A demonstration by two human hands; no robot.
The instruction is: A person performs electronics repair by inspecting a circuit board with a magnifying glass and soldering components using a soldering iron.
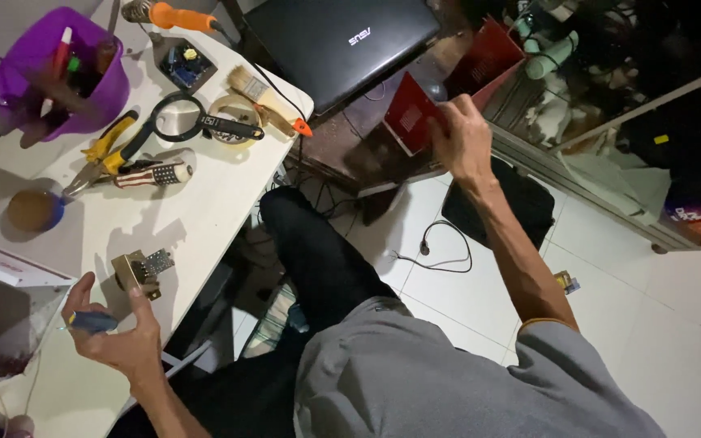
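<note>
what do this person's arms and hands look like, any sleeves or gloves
Both hands are bare, no gloves. The left hand and right hand show no rings that can be made out. The forearms are uncovered and lean. A grey short-sleeved shirt ends at the right upper arm, with a thin orange edge at the sleeve hem.

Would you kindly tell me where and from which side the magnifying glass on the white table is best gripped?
Probably by its black handle, which sticks out to the right of the round lens and lies flat. Come from above, fingers closing across the handle's width, since the paintbrush and tape roll crowd that end.
</note>
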